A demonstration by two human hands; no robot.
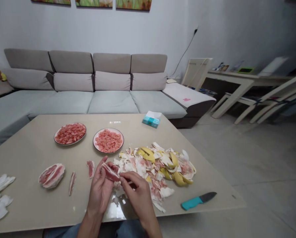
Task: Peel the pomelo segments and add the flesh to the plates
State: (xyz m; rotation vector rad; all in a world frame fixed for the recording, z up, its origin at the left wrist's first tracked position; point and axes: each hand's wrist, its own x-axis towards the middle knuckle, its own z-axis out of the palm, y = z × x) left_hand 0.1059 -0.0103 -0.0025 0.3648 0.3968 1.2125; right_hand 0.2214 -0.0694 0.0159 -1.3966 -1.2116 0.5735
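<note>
The left hand (99, 188) cradles a peeled pomelo segment (110, 172) low in the centre of the frame, its fingers curled partly closed behind the piece and its thumb braced along it. The right hand (138, 195) reaches across, thumb and forefinger pinched together at the segment's edge, apparently on the pale membrane, though the exact hold is partly hidden. This two-handed hold steadies the piece and puts the pinch on the skin, sparing the soft pink pulp. Just beyond the hands, a heap of yellow-and-white pomelo peel (155, 168) covers the centre right of the counter (26, 155). Two round plates (57, 131) of diced pink pulp (108, 140) sit above it, upper centre. A larger opened segment (51, 176) and two thin strips (72, 183) lie to the left, with a teal-handled kitchen knife (197, 201) at lower right.
</note>
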